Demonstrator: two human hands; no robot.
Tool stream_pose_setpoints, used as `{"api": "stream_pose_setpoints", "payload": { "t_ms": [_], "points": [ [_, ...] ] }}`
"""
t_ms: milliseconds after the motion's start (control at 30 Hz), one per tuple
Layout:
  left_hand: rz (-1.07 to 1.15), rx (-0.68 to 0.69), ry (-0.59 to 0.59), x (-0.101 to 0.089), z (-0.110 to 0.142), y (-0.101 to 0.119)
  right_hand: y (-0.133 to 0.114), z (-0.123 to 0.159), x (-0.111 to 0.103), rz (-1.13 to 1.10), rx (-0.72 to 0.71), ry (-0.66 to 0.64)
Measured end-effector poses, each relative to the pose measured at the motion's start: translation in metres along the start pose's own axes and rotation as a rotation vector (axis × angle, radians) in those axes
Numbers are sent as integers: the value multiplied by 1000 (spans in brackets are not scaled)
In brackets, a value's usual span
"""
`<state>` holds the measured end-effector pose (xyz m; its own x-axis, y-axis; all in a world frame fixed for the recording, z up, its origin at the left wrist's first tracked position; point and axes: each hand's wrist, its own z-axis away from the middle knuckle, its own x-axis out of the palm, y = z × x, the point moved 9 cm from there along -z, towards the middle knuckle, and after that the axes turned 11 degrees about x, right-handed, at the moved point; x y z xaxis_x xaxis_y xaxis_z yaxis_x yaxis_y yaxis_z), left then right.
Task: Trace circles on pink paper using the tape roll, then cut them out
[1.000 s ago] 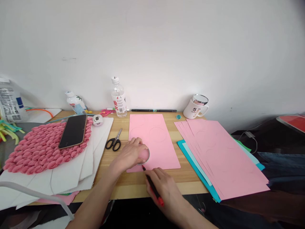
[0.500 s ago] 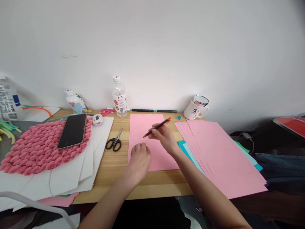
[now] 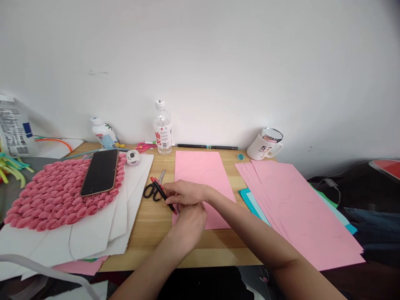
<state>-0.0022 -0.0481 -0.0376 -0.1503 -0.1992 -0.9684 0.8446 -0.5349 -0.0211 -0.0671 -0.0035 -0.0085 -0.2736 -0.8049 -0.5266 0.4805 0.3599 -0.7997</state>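
Observation:
A black pen with red ends (image 3: 164, 194) is pinched in my right hand (image 3: 186, 192), which crosses over my left. The pen slants down toward the left edge of a pink paper sheet (image 3: 198, 164) bearing faint curved outlines. My left hand (image 3: 191, 221) is closed and pressed down on the lower part of this sheet. Its fingertips are mostly covered by my right hand; what they hold is largely hidden, with only a small rounded edge showing. Just left of the pen lie black-handled scissors (image 3: 153, 191), partly behind it.
Left, a phone (image 3: 100, 171) rests on a mat of pink paper rolls (image 3: 56, 196) over white sheets. A water bottle (image 3: 163, 131), long black pens (image 3: 208, 146) and a white mug (image 3: 264, 145) line the wall. More pink sheets (image 3: 300, 208) lie right.
My right hand has swung left and down with the pen, now crossing over my left hand. The pen's slant has reversed. My left hand stays on the sheet; the view shifted slightly.

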Motion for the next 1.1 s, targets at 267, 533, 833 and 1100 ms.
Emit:
{"api": "stream_pose_setpoints", "payload": {
  "t_ms": [267, 533, 833, 1100],
  "points": [
    [-28, 52, 22, 0, -1, 3, -2, -7, 4, 172, 40, 4],
    [-179, 93, 11, -19, 4, 8, 28, -10, -30, 100, 131, 293],
    [-95, 105, -29, -9, 1, 7, 85, 5, -53, -110, 286, 562],
    [-35, 104, -38, -14, 3, 6, 112, 31, -58, -245, 420, 753]
  ]
}}
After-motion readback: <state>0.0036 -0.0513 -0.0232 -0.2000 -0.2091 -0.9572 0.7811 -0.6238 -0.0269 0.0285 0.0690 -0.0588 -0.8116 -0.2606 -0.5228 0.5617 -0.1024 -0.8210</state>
